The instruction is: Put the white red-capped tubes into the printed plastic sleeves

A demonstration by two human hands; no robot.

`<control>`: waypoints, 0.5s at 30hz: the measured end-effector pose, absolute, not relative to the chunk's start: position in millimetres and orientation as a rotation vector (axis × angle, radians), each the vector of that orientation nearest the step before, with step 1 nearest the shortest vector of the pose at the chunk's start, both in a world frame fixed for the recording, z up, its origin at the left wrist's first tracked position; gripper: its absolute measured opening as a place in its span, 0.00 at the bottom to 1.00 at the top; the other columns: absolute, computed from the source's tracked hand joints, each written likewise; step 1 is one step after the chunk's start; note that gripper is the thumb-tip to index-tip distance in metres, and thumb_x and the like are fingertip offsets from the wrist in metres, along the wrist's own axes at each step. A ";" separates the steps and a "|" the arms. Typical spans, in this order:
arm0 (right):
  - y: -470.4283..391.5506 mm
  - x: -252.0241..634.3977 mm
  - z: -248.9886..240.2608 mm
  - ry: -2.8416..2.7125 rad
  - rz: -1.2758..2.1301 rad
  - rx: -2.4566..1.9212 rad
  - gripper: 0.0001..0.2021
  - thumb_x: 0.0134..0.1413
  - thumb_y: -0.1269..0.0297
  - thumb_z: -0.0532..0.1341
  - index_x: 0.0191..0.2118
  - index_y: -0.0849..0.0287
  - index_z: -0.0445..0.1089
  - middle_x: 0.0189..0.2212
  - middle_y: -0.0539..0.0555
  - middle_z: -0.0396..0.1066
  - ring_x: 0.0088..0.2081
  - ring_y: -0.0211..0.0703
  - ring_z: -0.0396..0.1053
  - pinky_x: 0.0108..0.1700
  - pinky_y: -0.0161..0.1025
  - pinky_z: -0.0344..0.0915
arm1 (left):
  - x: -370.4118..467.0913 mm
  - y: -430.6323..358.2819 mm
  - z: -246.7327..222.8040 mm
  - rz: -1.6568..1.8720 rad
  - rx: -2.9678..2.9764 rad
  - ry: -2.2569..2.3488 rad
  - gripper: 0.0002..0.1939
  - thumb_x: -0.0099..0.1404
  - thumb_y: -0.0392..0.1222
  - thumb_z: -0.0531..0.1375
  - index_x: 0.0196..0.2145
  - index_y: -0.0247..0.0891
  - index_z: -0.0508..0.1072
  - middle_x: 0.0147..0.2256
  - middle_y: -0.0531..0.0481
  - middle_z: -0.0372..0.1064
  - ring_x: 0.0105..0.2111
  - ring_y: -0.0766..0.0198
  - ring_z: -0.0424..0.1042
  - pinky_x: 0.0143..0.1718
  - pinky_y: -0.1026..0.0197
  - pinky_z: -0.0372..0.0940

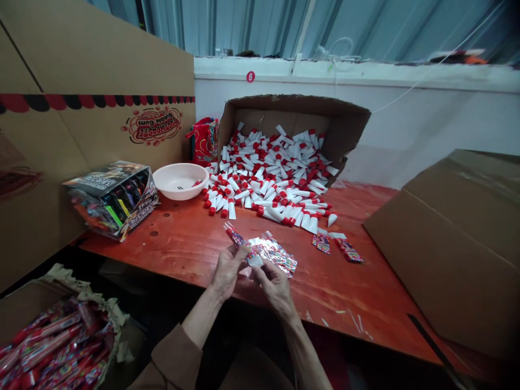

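Observation:
Close to the table's front edge, my left hand [227, 270] is closed around a small tube in a colourful printed wrapper [235, 236], its far end pointing up and left. My right hand [274, 284] pinches the near, whitish end of the same piece with thumb and fingers. Just beyond my right hand lies a loose pile of shiny printed wrappers [276, 253]. Farther back, many white tubes with red caps [280, 179] spill onto the table out of a cardboard box [349, 122] lying on its side. My fingers hide part of the held piece.
Two printed pieces [348, 250] lie right of the pile on the red table [182, 238]. A white bowl [179, 187] and a display box [116, 197] stand left. Large cartons [455, 244] flank both sides. Lower left, an open carton holds wrapped red tubes [52, 346].

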State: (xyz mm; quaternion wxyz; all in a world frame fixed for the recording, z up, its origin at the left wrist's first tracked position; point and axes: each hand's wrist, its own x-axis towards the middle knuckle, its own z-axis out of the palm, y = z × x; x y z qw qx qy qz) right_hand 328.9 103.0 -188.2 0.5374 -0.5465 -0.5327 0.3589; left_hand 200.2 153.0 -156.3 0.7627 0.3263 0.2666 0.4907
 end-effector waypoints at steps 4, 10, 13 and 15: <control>107.5 327.5 -189.6 -1.286 0.838 -1.298 0.20 0.57 0.46 0.61 0.25 0.58 0.70 0.21 0.49 0.68 0.24 0.38 0.63 0.28 0.35 0.62 | 206.9 140.2 -159.8 1.068 0.719 0.586 0.17 0.56 0.46 0.70 0.38 0.31 0.79 0.34 0.43 0.77 0.31 0.65 0.73 0.36 0.64 0.66; 104.8 327.6 -179.3 -1.386 0.964 -1.277 0.19 0.55 0.46 0.62 0.31 0.59 0.74 0.26 0.51 0.73 0.28 0.41 0.69 0.31 0.36 0.66 | 199.7 137.6 -163.1 1.042 0.712 0.653 0.19 0.54 0.48 0.71 0.37 0.30 0.79 0.33 0.43 0.77 0.31 0.63 0.74 0.36 0.63 0.68; 104.9 345.6 -173.6 -1.497 0.963 -1.339 0.16 0.58 0.50 0.60 0.37 0.58 0.76 0.31 0.52 0.76 0.31 0.42 0.71 0.35 0.36 0.67 | 175.7 132.7 -155.9 1.138 0.657 0.753 0.18 0.52 0.47 0.73 0.35 0.31 0.78 0.33 0.44 0.77 0.32 0.63 0.75 0.38 0.62 0.69; 111.5 368.3 -171.1 -1.522 0.839 -1.445 0.16 0.59 0.51 0.59 0.38 0.58 0.76 0.31 0.53 0.76 0.31 0.43 0.71 0.35 0.37 0.66 | 142.5 123.4 -142.0 1.286 0.600 0.817 0.17 0.51 0.45 0.73 0.35 0.33 0.77 0.35 0.45 0.77 0.35 0.61 0.76 0.41 0.60 0.70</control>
